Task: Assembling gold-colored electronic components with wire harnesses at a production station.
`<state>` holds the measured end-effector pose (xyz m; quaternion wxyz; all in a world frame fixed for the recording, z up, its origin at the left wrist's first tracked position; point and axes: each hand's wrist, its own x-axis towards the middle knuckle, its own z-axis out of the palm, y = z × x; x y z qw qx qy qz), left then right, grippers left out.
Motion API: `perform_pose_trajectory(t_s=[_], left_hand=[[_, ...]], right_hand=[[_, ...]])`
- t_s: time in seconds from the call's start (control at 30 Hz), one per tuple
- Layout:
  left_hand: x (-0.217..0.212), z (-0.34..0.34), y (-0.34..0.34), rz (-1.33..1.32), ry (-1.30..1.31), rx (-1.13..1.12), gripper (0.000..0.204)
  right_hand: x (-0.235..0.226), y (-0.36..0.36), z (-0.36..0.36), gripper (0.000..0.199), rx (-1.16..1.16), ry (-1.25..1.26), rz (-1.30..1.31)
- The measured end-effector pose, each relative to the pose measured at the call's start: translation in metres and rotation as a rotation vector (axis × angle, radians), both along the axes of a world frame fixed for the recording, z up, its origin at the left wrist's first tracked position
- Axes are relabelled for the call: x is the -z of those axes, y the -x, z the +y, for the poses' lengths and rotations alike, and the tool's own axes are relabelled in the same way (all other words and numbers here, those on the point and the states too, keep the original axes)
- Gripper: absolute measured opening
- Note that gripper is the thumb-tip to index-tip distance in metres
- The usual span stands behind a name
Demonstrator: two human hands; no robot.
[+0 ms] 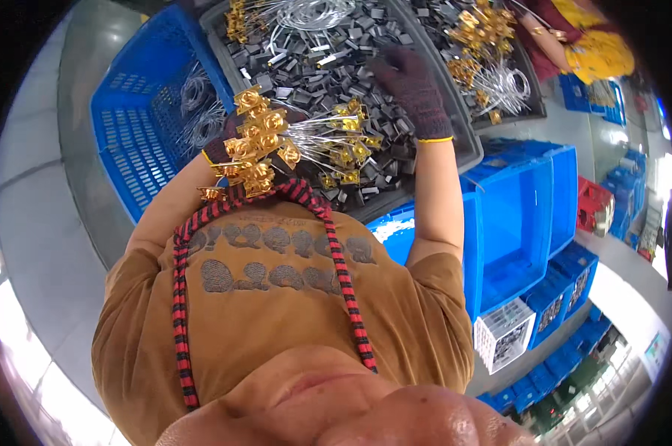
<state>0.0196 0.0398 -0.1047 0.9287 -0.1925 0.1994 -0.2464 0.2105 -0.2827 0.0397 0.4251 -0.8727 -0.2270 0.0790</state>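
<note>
A bundle of silvery wires with brass-coloured metal fittings (pixel 258 141) is gripped in my left hand (pixel 218 147), which wears a dark glove with a yellow cuff. The fittings hide most of that hand's fingers. The wires fan out to the right, over yellowish fittings (pixel 354 149) on their far ends. My right hand (pixel 414 85), gloved alike, reaches down to the small dark rectangular blocks (pixel 336 82) heaped in a grey tray (pixel 466 141). Its fingers are bent in among the blocks, and what they pinch, if anything, blends into the dark pile.
Coiled silvery wires (pixel 306 22) lie at the tray's far side. To the left stands a blue basket (pixel 131 141) holding more wires. Blue crates (pixel 510 238) and a white crate (pixel 503 334) stand at right. Another person's arm (pixel 544 41) works at a second tray (pixel 537 100).
</note>
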Motion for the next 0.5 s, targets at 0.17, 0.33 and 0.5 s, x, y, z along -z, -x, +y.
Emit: perform_pose_trajectory(t_s=[0.17,0.33,0.5], left_hand=[[0.051,0.028,-0.018,-0.878,-1.326,0.227,0.049],[-0.010,0.004,-0.012,-0.666,-1.342,0.327,0.044],[0.015,0.015,-0.017,-0.656,-0.493,0.224,0.046]], right_hand=[[-0.072,0.065,0.062,0.044,-0.358,-0.318,0.212],[-0.088,0.085,0.084,0.043,-0.506,-0.373,0.302],[-0.109,0.092,0.105,0.033,-0.709,-0.388,0.013]])
